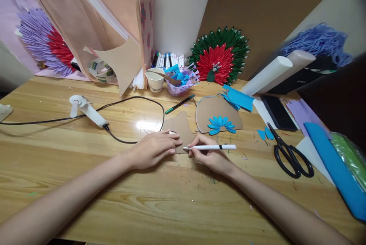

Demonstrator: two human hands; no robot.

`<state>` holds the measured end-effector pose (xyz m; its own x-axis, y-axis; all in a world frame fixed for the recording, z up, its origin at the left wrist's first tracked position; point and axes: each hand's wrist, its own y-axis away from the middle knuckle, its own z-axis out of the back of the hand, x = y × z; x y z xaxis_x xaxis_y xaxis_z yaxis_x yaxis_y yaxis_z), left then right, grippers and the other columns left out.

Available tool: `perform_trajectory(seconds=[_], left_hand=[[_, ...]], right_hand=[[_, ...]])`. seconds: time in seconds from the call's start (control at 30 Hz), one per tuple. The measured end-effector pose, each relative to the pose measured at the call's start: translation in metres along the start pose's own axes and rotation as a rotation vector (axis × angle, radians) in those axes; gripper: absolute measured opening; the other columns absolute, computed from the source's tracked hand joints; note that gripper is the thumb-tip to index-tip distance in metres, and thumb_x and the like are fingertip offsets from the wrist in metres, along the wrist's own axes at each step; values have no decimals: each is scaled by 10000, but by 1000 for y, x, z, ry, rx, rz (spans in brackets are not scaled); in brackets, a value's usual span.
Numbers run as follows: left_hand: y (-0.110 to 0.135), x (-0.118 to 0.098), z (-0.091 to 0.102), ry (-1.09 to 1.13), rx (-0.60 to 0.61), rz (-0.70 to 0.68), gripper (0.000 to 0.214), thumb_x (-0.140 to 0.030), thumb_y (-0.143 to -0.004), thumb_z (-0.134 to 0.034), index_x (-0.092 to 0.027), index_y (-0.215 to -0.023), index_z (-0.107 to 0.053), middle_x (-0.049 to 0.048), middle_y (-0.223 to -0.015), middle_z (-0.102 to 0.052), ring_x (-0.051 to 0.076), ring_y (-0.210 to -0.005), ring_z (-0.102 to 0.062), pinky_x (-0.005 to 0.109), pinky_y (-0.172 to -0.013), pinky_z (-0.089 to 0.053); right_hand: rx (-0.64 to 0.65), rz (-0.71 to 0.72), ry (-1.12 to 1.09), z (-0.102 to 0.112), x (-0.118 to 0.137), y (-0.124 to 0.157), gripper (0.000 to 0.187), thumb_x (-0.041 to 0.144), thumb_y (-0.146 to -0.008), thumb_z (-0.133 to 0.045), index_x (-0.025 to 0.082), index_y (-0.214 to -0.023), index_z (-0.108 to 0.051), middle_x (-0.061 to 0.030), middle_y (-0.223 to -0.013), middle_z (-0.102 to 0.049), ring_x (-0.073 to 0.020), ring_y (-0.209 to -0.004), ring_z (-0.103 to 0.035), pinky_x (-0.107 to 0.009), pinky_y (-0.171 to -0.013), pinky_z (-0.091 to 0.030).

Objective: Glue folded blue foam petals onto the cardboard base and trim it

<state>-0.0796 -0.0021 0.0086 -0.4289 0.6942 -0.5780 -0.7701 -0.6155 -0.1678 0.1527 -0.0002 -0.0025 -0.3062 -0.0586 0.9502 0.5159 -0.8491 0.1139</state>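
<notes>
My left hand [153, 149] lies flat, fingers stretched, over a small cardboard piece [183, 124] on the wooden table. A bit of something white with a dark edge shows by its fingertips; I cannot make out what it is. Pinched in my right hand [210, 157] is a white marker [227, 147] with a black band, its tip at the cardboard's lower right edge. Just behind sits a rounded cardboard panel [204, 113] bearing a fan of blue petals [221, 124]. A dark green marker [180, 104] rests on the table between the two pieces and the cups.
A white glue gun [93, 113] with a looping black cable lies at left. Black scissors [288, 157], a phone [278, 112] and blue paper [334, 168] are at right. A paper cup [154, 81], a bowl of scraps [180, 89] and a red-green petal fan [234, 42] stand behind.
</notes>
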Motion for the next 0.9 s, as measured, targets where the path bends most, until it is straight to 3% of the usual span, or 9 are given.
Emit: perform_trajectory(seconds=[0.2,0.63,0.9], left_hand=[[0,1,-1,29,4,22,266,-241,-911,-389,-177,-1114,-548,87,-1233,-572,196,-1223,-449,415,-1032,-356],[0,1,-2,55,6,17,252,-230,-911,-387,-162,-1090,-551,104,-1205,-587,184,-1219,-451,395,-1025,-374],[-1,-1,-2,78,22,31,208,-227,-910,-385,-169,-986,-569,87,-1216,-583,185,-1205,-467,378,-1009,-393]], right_hand=[[-11,21,151,-1,-1,0,16,167,-773,-518,182,-768,-523,-11,-702,-604,-132,-626,-538,-239,-563,-383],[4,37,132,1,-1,0,20,175,-774,-505,179,-763,-521,-12,-688,-602,-123,-606,-527,-228,-544,-382],[6,48,269,2,2,0,54,124,-695,-524,176,-700,-537,9,-623,-570,-103,-536,-471,-210,-494,-331]])
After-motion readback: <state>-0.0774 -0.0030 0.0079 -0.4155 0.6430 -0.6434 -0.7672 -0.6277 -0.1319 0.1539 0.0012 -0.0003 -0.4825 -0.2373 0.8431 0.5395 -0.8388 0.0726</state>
